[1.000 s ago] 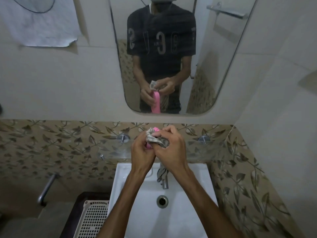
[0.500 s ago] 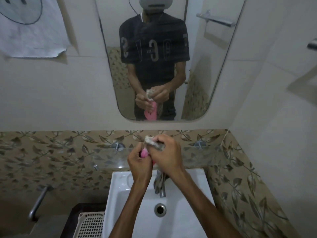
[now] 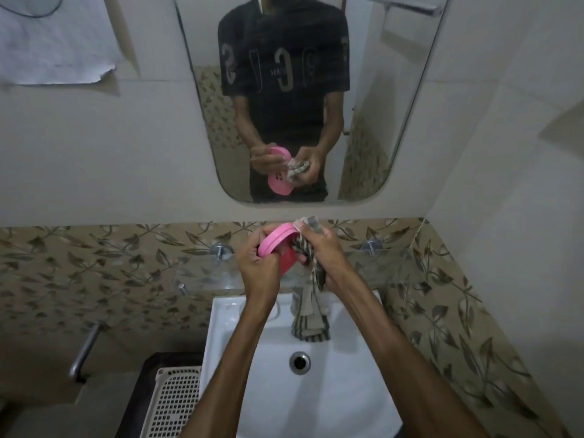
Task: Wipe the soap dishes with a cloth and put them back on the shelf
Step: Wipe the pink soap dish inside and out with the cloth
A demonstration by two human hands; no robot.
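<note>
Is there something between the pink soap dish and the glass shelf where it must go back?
Nothing visible blocks it. The pink soap dish is in the left hand directly above the glass shelf. The right hand presses the striped cloth against it. The shelf's visible parts carry nothing.

I'm looking at a small bathroom in dim, flat light. The upper walls (image 3: 94, 153) are pale plain tile, and below them runs a band of beige leaf-patterned tiles (image 3: 79, 263) that wraps onto the right-hand wall. A tall mirror (image 3: 373, 128) with rounded lower corners hangs straight ahead, and in it I see a chrome towel rail (image 3: 407, 6). A crumpled white sheet of paper (image 3: 53, 45) is fixed high on the left. Under the mirror sits a white washbasin (image 3: 331, 390) with a round metal drain (image 3: 299, 362). Low on the left are a chrome wall pipe (image 3: 85, 352) and a white perforated plastic basket (image 3: 173, 403).
</note>
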